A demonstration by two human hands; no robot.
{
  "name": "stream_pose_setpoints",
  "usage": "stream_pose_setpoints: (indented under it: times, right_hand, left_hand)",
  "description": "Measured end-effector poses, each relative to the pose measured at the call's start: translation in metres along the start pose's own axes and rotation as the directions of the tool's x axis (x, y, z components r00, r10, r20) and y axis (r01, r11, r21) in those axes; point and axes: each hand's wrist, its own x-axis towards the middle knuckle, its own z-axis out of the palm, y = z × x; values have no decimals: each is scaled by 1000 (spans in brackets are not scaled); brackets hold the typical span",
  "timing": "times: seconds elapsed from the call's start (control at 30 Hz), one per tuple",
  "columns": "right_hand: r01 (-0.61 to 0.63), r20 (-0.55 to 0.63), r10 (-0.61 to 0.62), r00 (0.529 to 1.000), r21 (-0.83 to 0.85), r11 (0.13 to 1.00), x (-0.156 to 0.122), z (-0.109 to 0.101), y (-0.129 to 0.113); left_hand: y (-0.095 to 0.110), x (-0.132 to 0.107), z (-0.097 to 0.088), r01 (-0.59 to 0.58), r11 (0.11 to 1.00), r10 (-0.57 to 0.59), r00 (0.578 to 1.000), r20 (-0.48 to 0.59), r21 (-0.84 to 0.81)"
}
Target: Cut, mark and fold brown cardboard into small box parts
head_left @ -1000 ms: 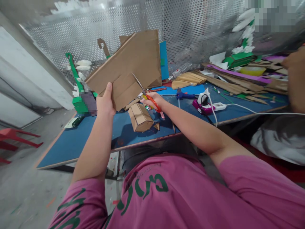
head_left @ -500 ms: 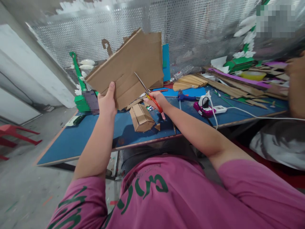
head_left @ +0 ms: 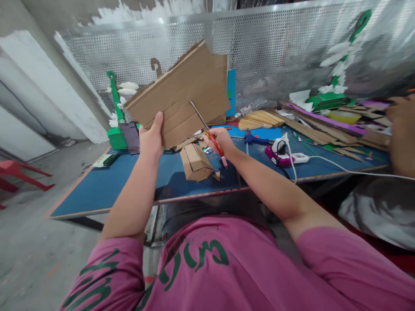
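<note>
A large brown cardboard sheet (head_left: pixel 194 90) is held up at a tilt above the table. My left hand (head_left: pixel 151 137) grips its lower left edge, thumb on the near face. In my right hand (head_left: pixel 221 140) is a pair of scissors (head_left: pixel 212 139) with red-orange handles. One blade lies across the sheet's near face, pointing up and left; the other blade is not visible. Below the sheet a small folded cardboard box shape (head_left: pixel 196 163) sits on the blue table (head_left: pixel 129 179), beside a small cardboard scrap (head_left: pixel 217 175).
A blue glue gun (head_left: pixel 256 138) and a purple-and-white power strip (head_left: pixel 280 155) with a trailing white cord lie to the right. Cardboard strips (head_left: pixel 311 125) pile up further right, near another person's arm (head_left: pixel 402 129). Green stands with white petals (head_left: pixel 116 134) are at the back left.
The camera view has shifted slightly, so the scene sits a little lower and further right. Both hands keep their holds on the sheet and the scissors.
</note>
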Motion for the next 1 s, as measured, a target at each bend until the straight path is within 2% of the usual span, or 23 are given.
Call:
stream_pose_setpoints:
  times: [0.17,0.4,0.73,1.0]
  right_hand:
    - [-34,-17,34,999,-35,999,1,0,4]
    - [-19,12,19,1000,-43,999,2,-4,4]
    - [-182,121,170,978,99,978,-5,0,-3]
    - [-115,135,100,986,109,987,-5,-3,7]
  left_hand:
    - [1,-1,0,-9,1000,10,1000,16,-25]
    - [-2,0,-1,-12,999,13,999,32,-48]
    - [-2,0,0,101,992,-100,995,23,-73]
    - [-9,0,-2,48,999,-48,999,26,5]
